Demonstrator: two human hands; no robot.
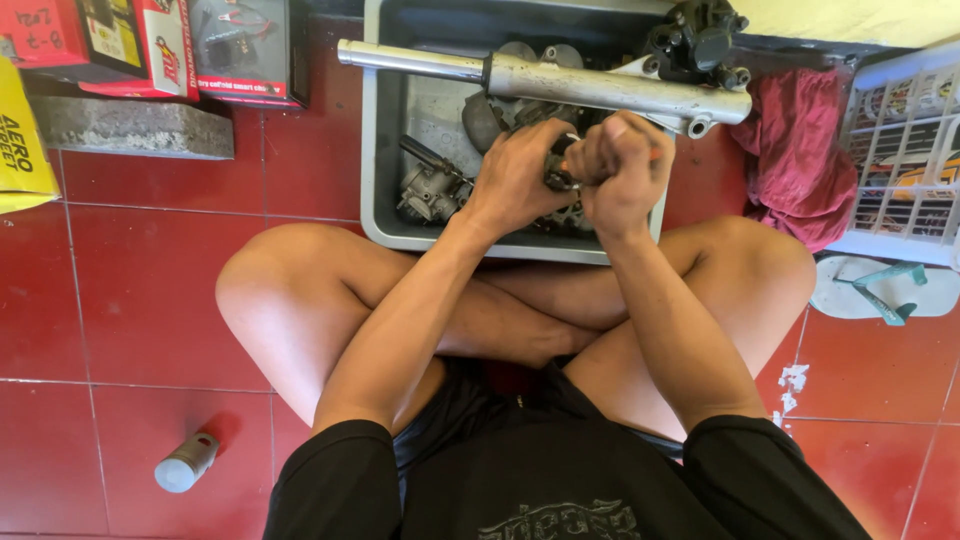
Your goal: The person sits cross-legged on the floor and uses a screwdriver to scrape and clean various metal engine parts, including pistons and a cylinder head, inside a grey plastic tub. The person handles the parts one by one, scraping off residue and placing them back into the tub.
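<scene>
Left hand [515, 175] and right hand [622, 170] meet above the near edge of the grey plastic tray [385, 150], both forearms extended forward over crossed legs. Each hand is clenched around a small dark metal part [556, 172], largely hidden between the fists, so its kind cannot be told; an orange sliver shows at the right fist. A silver motorcycle fork leg [560, 78] lies across the tray's far side. A carburettor [430, 188] rests inside by the left wall. A maroon rag [800, 150] lies beside the tray's right edge; a small spray can [186, 462] lies on the red tiled floor [130, 290].
</scene>
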